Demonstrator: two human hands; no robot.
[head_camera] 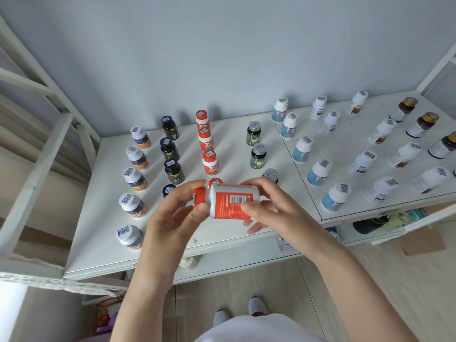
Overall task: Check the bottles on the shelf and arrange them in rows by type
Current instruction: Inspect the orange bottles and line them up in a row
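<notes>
orange bottle (230,202) sideways, gripped by left hand (172,213), right hand (269,206), above shelf (246,149)

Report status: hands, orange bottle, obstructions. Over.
Left hand grips cap end, right hand grips base. Orange bottle held sideways above the shelf, barcode up. Orange row stands just behind; its front spot hidden by hands.

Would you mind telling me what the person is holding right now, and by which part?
An orange-and-white bottle, lying sideways: the left hand grips its orange cap end, the right hand its base end.
</notes>
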